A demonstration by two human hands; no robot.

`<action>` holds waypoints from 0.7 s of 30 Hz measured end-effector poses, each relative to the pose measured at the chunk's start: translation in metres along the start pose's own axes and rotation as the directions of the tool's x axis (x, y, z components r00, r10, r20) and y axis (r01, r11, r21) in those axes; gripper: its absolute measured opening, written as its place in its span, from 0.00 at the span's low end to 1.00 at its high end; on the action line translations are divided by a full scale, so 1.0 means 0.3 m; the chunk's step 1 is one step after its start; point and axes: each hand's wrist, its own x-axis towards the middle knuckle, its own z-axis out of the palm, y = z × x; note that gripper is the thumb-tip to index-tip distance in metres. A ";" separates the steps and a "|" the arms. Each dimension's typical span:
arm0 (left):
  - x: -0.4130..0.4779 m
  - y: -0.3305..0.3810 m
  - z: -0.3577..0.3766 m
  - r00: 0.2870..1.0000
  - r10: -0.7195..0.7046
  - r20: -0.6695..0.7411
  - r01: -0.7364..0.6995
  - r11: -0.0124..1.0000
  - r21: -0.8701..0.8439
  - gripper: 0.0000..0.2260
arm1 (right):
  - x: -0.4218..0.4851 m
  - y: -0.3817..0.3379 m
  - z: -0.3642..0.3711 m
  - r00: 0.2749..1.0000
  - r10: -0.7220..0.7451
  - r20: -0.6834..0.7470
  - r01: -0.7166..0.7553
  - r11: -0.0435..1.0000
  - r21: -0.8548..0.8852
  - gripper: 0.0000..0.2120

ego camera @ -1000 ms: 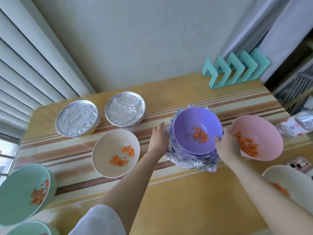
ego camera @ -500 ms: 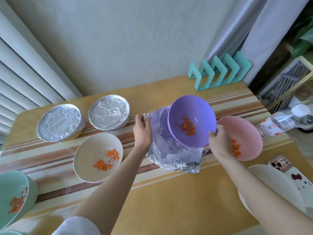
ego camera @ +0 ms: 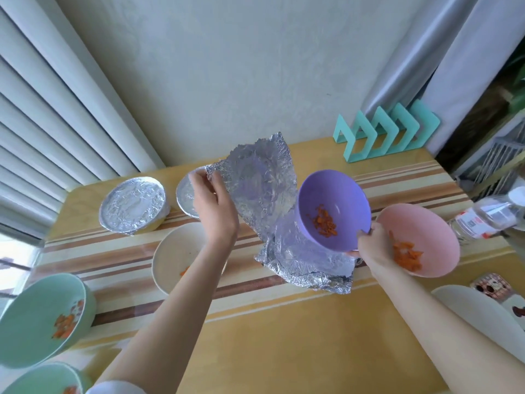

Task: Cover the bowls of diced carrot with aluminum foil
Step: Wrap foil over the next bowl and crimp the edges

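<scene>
Left hand [ego camera: 216,206]: is pinching the left edge of the foil sheet [ego camera: 261,177] with thumb and curled fingers, holding that side up above the table [ego camera: 284,351].
Right hand [ego camera: 372,245]: is grasping the near rim of the purple bowl [ego camera: 332,206]; its fingertips are hiding under the bowl's wall.
Foil sheet: crumpled; its far part is standing up at centre and its near part is lying on the table, while the stretch between is hiding behind the purple bowl.
Purple bowl: is tilting toward the viewer with carrot pieces [ego camera: 322,223] inside, uncovered; whether its base is touching the foil cannot be told.
Pink bowl [ego camera: 420,237]: is sitting just right of the purple one with carrot in it; the right hand is blocking its left rim.
Covered bowls: one [ego camera: 132,207] is showing whole at far left; the second covered bowl [ego camera: 184,199] is mostly hiding behind the left hand.
Cream bowl [ego camera: 170,260]: the left forearm is crossing it, leaving only a sliver of carrot showing.
Green bowl [ego camera: 39,317]: is sitting at near left, cut by the edge.
Second green bowl [ego camera: 37,379]: is being cropped at the bottom corner.
White bowl [ego camera: 477,322]: is running off the right edge.
Bottle [ego camera: 488,217]: is lying at far right, partly out of view.
</scene>
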 end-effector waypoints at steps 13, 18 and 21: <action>-0.024 -0.024 -0.197 0.984 0.150 0.090 -0.157 0.985 0.071 0.04 | -0.097 0.020 0.079 0.999 -0.028 -0.027 0.016 0.924 -0.383 0.14; -0.045 0.015 -0.248 0.994 0.100 0.034 -0.099 0.995 -0.003 0.04 | -0.276 -0.073 0.169 0.926 -0.378 0.016 0.367 0.886 -0.282 0.17; -0.069 0.028 -0.279 0.996 0.087 0.021 -0.086 0.995 -0.042 0.04 | -0.382 -0.115 0.269 0.927 -0.203 0.315 0.205 0.978 0.026 0.15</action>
